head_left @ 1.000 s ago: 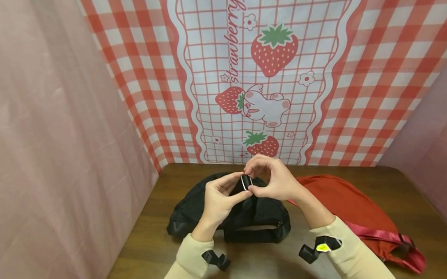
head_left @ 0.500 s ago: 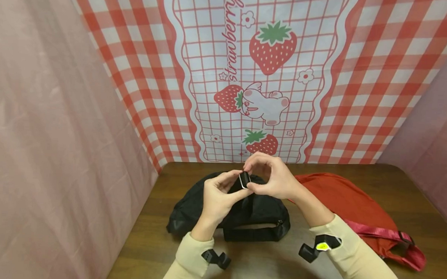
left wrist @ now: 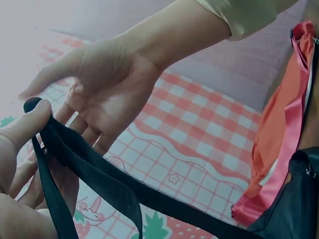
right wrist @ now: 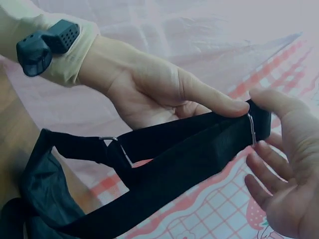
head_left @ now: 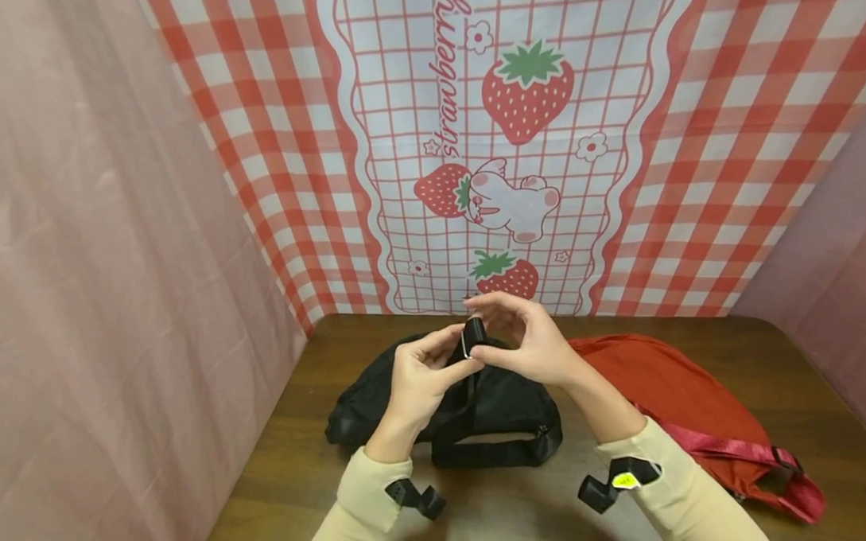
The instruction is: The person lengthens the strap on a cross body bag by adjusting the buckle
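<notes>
In the head view my left hand [head_left: 417, 373] and right hand [head_left: 538, 342] meet over a black bag [head_left: 517, 405], holding part of its strap [head_left: 475, 332]. A thin metal slide buckle [right wrist: 252, 130] sits around the webbing. My left thumb presses at the buckle, and my left fingers lie behind the strap. A short loop of webbing stands out past the buckle. My right thumb [right wrist: 276, 102] and fingers hold this loop by its edges. Farther down the strap is a second metal ring [right wrist: 119, 149]. Doubled webbing hangs from my left hand in the left wrist view.
On the right of the wooden table [head_left: 496, 519] lies a red bag [head_left: 675, 390] with a pink strap [head_left: 727, 454]. A red checked cloth with strawberries [head_left: 528, 99] hangs behind the table. A pink curtain [head_left: 118, 251] borders the left side.
More black webbing now stands up out of the buckle between my hands. My right index finger has lifted slightly. Both bags stay in place.
</notes>
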The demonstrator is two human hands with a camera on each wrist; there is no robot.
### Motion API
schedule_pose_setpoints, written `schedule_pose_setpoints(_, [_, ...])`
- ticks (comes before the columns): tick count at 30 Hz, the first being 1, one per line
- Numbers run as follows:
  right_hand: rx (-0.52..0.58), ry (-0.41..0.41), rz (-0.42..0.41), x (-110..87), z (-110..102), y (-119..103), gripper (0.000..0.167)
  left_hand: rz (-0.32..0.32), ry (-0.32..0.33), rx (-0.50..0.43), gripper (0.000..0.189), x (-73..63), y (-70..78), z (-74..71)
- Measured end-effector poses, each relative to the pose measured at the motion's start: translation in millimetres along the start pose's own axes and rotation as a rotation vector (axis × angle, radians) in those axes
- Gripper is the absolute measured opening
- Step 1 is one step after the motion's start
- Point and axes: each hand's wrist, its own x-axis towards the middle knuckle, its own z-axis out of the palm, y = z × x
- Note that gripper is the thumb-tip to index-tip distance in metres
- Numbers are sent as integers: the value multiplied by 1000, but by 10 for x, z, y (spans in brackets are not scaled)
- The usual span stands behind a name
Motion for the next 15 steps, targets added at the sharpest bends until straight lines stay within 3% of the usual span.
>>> schedule_pose_setpoints(4, [-82,75,37,0,14,-50,35,-38,21,10,49,10,-17,-14])
schedule_pose_setpoints(9, [-54,169,82,-10,74,-91,31,-35,52,-5,47,14,-22,-37])
schedule_pose_setpoints(15, [27,137,91,3,140,-82,35,-52,39,-22,48,4,-29,-27])
